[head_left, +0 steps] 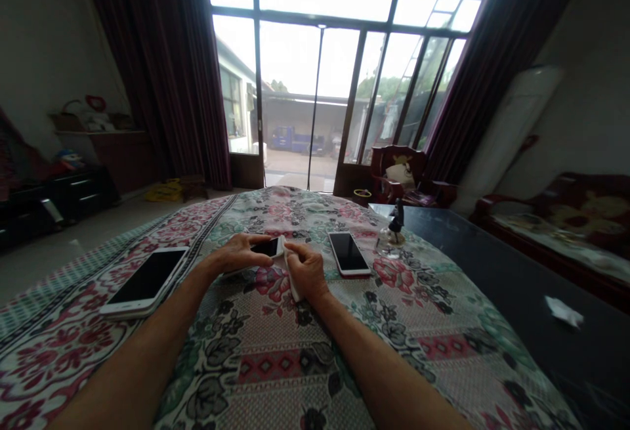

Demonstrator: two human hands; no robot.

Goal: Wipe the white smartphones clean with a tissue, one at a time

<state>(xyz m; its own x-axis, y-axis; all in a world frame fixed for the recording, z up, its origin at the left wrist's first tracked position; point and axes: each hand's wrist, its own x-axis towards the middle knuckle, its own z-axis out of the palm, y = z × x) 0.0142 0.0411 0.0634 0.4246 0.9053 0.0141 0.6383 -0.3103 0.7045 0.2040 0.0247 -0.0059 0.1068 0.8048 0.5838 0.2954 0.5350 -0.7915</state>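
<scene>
At frame centre, the left hand point(241, 253) gripped a phone point(267, 247) while the right hand point(309, 271) pinched a white cloth point(295, 285) at its end, wiping seemingly unfinished, with a larger phone point(150, 277) left and another phone point(349, 253) right, unheld.

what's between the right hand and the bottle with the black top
A phone lies screen up on the flowered tablecloth between the right hand and the bottle, as the head view shows.

Two hands point(239, 253) point(308, 269), three phone screens point(150, 276) point(266, 247) point(349, 253), two tissues point(294, 289) point(564, 312), one bottle point(396, 221), two curtains point(157, 56) point(506, 43), one armchair point(381, 161) and one sofa point(585, 213) are shown.
</scene>
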